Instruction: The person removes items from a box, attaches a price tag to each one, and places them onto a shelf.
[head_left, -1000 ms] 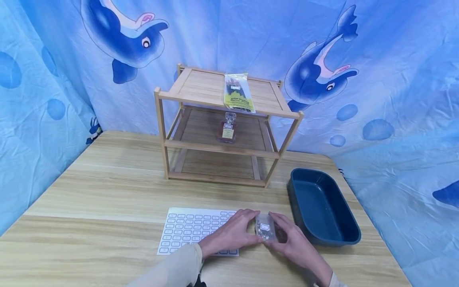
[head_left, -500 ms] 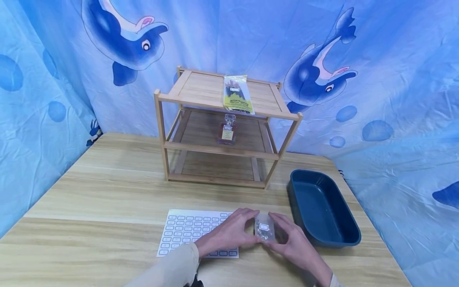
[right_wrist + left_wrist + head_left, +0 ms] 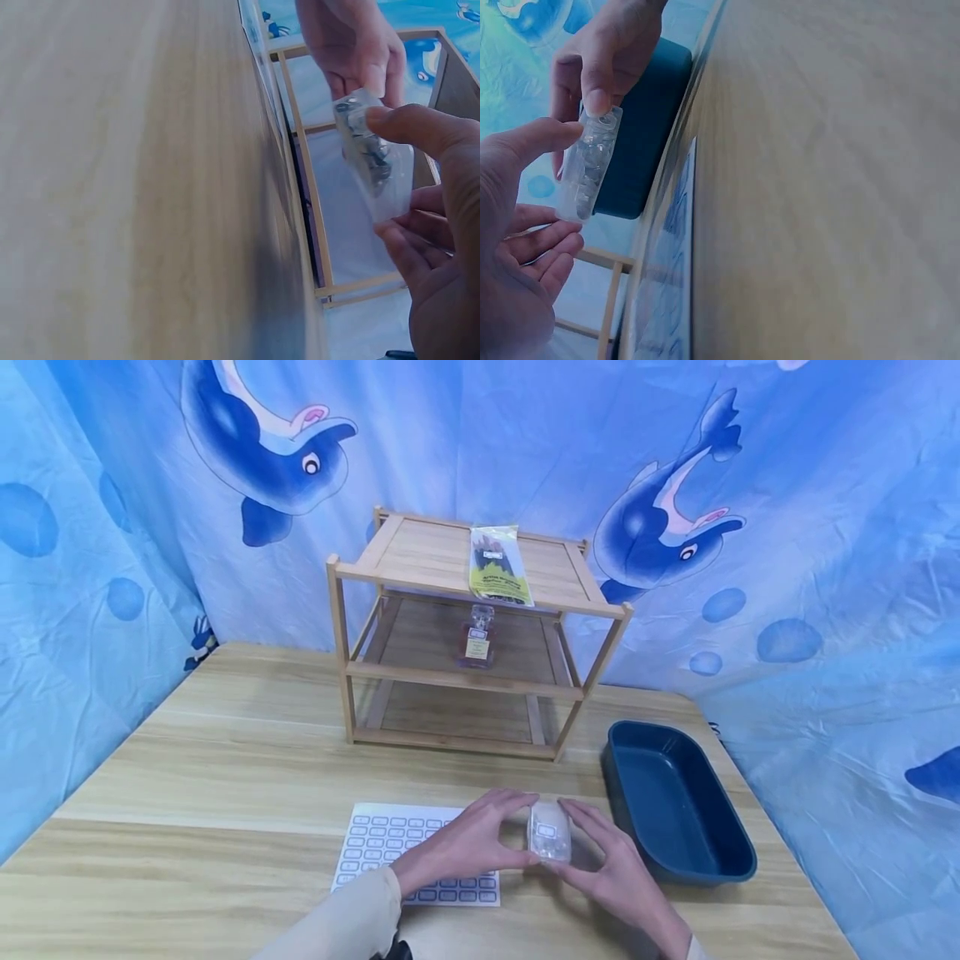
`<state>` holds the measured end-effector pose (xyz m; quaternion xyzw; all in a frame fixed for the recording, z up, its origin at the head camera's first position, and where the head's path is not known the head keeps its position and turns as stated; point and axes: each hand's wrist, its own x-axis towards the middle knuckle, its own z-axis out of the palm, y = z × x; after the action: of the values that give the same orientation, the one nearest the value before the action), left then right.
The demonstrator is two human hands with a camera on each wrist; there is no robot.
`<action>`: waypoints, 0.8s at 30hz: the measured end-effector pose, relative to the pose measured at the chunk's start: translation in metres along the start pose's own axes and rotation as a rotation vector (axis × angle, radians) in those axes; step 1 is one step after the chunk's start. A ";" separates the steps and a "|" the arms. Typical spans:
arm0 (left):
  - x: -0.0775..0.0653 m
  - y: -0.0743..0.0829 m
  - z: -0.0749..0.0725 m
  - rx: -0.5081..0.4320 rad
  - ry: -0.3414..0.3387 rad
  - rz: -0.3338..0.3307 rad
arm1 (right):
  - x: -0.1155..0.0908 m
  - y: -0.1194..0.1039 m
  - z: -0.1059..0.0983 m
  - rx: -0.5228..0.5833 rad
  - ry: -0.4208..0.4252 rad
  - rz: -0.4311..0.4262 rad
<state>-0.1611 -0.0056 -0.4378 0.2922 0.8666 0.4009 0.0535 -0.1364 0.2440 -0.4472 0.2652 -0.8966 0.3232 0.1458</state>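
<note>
Between both hands is a small clear plastic box [image 3: 549, 847], lifted off the table, with a white blue-framed label on its upper face. Small shiny pieces show through its wall in the left wrist view, where the box [image 3: 592, 169] is seen side-on; their kind is unclear. My left hand [image 3: 480, 839] pinches the box's left edge, thumb at the near corner and fingertips at the far one. From the right, my right hand [image 3: 615, 864] grips the opposite edge the same way. Under the left forearm lies a white sheet of blue-framed labels [image 3: 390, 843], partly hidden.
A dark blue plastic bin [image 3: 675, 802] stands just right of the right hand. Behind, a three-tier wooden rack [image 3: 465, 677] carries a packet of artist brushes [image 3: 498, 568] on top and a perfume bottle [image 3: 477, 639] on its middle shelf. A dolphin-print cloth [image 3: 525, 435] encloses the table.
Both hands have shifted slightly left with the box, and its upper face now looks paler. The head view has tipped up a little, so the rack and bin appear lower.
</note>
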 end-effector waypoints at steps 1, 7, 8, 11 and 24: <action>-0.001 0.000 -0.001 -0.006 0.004 0.000 | 0.001 -0.001 0.000 0.000 0.010 -0.014; -0.004 0.000 -0.009 -0.022 0.030 0.021 | 0.007 -0.004 0.004 -0.005 0.072 -0.111; -0.004 0.000 -0.010 -0.023 0.035 0.027 | 0.009 -0.004 0.004 -0.007 0.077 -0.122; -0.005 -0.002 -0.014 -0.026 0.048 0.044 | 0.013 -0.006 0.007 -0.002 0.078 -0.139; -0.013 -0.010 -0.035 -0.024 0.101 0.015 | 0.030 -0.013 0.017 0.056 0.082 -0.160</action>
<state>-0.1662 -0.0414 -0.4235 0.2775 0.8610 0.4261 0.0100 -0.1556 0.2132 -0.4402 0.3262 -0.8566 0.3460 0.2005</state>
